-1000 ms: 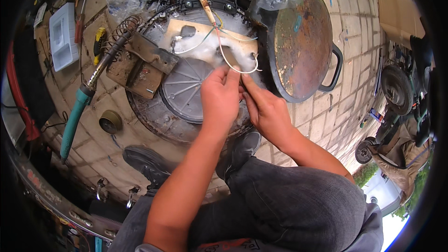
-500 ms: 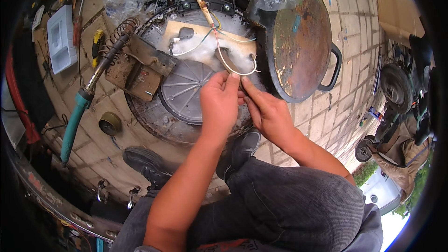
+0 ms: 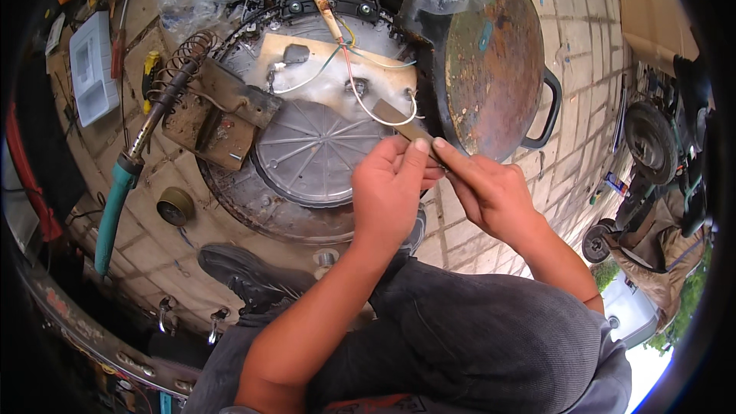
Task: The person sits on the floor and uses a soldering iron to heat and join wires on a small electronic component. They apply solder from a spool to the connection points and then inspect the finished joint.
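Two hands meet over the round appliance base (image 3: 322, 161), both pinching one flat metal strip (image 3: 405, 129). Left hand (image 3: 387, 192) curled, thumb + fingers closed on the strip's near end; right hand (image 3: 491, 192) grips it from the other side, index laid along it. Strip angles up-left, tip near a white wire (image 3: 368, 111) looping off the pale board (image 3: 337, 77). Rusty pan (image 3: 491, 61) just right of base, tilted. Soldering iron (image 3: 123, 184) w/ teal handle lies left, tip in a coil stand (image 3: 192, 54). Small round tin (image 3: 176, 205) on the paving near it. White box (image 3: 92, 77) far left.
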`<state>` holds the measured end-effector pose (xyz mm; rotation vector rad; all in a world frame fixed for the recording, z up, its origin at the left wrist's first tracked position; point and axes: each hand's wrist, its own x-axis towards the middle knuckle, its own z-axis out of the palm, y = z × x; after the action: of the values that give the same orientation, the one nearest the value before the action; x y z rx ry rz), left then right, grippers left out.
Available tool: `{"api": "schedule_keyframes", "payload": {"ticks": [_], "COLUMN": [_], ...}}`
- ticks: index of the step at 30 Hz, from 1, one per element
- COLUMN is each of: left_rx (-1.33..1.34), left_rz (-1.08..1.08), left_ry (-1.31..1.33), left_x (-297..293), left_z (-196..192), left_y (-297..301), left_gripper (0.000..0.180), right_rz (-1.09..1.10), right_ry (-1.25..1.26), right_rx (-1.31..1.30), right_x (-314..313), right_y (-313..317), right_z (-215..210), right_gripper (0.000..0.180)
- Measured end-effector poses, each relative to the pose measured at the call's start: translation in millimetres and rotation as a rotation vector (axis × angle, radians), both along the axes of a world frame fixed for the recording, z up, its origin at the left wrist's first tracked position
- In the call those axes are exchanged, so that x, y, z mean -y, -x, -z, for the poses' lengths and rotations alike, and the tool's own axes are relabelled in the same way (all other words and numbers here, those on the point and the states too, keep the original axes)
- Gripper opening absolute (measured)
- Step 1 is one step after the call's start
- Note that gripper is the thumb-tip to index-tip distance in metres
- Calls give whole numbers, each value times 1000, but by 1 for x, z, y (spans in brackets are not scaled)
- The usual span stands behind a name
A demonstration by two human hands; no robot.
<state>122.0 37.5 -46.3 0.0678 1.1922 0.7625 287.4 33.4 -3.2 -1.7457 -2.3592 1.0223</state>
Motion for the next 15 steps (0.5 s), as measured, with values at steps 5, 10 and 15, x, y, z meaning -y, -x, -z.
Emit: {"api": "schedule_keyframes", "payload": {"ticks": [5,10,15], "left_rx": [-13,7,9], "left_rz": [-28,-88,-60], "left_ry": [4,25,74], "left_x": [-5,-14,-16], "left_z": [9,17,18], "left_y": [2,7,8], "left_gripper": [24,23,24], "right_rz": [-108,-207,-264], "right_ry": [7,50,74], "right_rx": [56,98,154], "right_x": [-22,-48,-60], "right_y": [-3,1,-7], "right_z": [8,8,8], "right_gripper": [56,54,55]}}
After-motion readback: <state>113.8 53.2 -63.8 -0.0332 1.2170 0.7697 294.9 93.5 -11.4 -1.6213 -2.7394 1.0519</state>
